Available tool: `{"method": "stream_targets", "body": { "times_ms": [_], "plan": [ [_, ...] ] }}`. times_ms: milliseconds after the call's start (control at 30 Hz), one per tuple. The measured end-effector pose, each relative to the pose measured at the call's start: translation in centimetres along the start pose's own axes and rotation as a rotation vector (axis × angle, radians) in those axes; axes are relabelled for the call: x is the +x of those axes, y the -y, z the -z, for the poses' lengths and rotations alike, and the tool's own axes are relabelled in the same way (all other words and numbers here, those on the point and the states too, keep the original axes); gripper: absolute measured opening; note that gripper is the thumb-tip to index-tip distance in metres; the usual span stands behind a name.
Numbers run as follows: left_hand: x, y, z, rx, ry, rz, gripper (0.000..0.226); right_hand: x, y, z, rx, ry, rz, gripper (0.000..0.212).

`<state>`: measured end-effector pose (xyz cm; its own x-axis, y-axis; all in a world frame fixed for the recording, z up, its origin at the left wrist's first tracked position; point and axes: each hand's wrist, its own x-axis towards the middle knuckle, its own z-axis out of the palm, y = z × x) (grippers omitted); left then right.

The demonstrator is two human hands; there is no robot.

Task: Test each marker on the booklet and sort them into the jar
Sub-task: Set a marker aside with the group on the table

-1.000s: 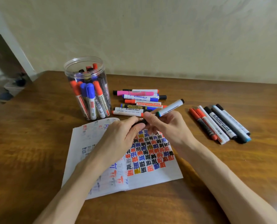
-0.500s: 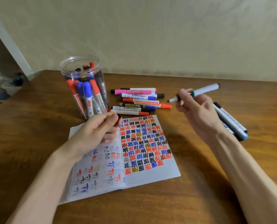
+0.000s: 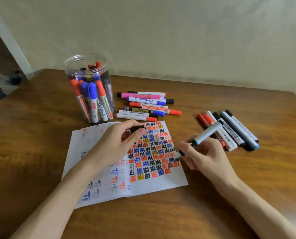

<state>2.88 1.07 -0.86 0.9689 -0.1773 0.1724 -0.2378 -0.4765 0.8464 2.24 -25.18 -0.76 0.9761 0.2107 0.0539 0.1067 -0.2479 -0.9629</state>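
Note:
An open booklet (image 3: 161, 184) lies on the wooden table (image 3: 31, 144), its right page filled with red, blue and black marks. My right hand (image 3: 206, 156) grips an uncapped white marker (image 3: 206, 133), whose tip touches the right page near its right edge. My left hand (image 3: 117, 141) rests on the booklet's fold and pinches the marker's black cap (image 3: 136, 128). A clear plastic jar (image 3: 90, 88) with several red, blue and black markers stands behind the booklet at the left.
A pile of loose markers (image 3: 147, 106) lies between jar and booklet, behind the page. Another row of markers (image 3: 230, 130) lies right of the booklet, close behind my right hand. A wall runs along the table's far edge.
My right hand pulled the marker out of its cap, swung right, then came down to the page. My left hand kept the cap and settled on the booklet.

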Motion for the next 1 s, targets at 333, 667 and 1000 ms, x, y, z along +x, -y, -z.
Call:
{"method": "stream_targets", "body": {
  "times_ms": [333, 667, 1000],
  "plan": [
    [-0.1, 0.6, -0.4, 0.113, -0.034, -0.009, 0.031, -1.3, -1.0, -0.3, -0.176, -0.023, 0.106, 0.021],
    [-0.1, 0.7, -0.5, 0.121, -0.016, -0.008, 0.032, -1.4, -1.2, -0.5, -0.222, -0.008, 0.119, 0.019],
    [-0.1, 0.6, -0.2, 0.123, -0.009, 0.003, 0.038, -1.3, -1.3, -0.4, -0.200, -0.013, 0.136, 0.021]
  ]
}}
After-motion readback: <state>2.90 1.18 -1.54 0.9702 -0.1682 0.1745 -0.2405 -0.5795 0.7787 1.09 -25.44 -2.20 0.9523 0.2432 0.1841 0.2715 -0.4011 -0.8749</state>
